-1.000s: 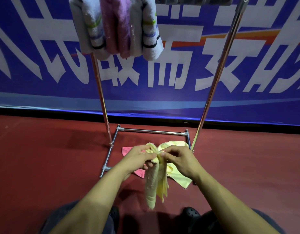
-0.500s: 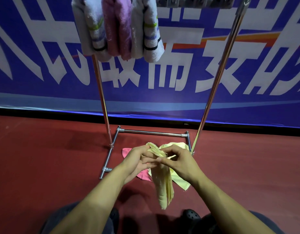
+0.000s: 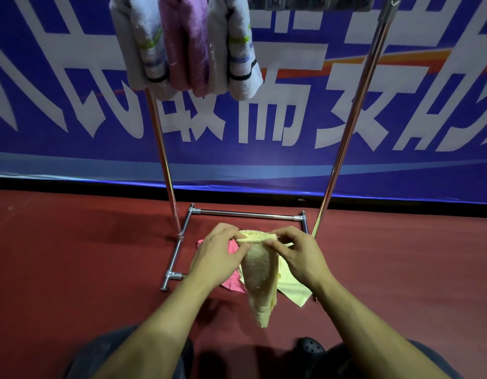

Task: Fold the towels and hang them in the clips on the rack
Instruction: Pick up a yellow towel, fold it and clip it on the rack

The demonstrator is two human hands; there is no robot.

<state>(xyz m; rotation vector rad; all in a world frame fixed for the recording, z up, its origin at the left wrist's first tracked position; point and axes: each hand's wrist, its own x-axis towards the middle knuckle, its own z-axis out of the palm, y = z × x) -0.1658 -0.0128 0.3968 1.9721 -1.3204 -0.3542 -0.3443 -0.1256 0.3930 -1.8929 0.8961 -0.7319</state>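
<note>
Below the rack [image 3: 346, 149], at six o'clock, the left hand [image 3: 219, 258] and right hand [image 3: 297, 255] are pinching the folded yellow towel [image 3: 260, 280] by its top edge, fingers curled, its tail hanging above the floor [image 3: 72, 255].

The rack [image 3: 346, 149] top and clips were cut off by the upper edge. The hands hid most of the pink towel [image 3: 232, 285] beneath.
</note>
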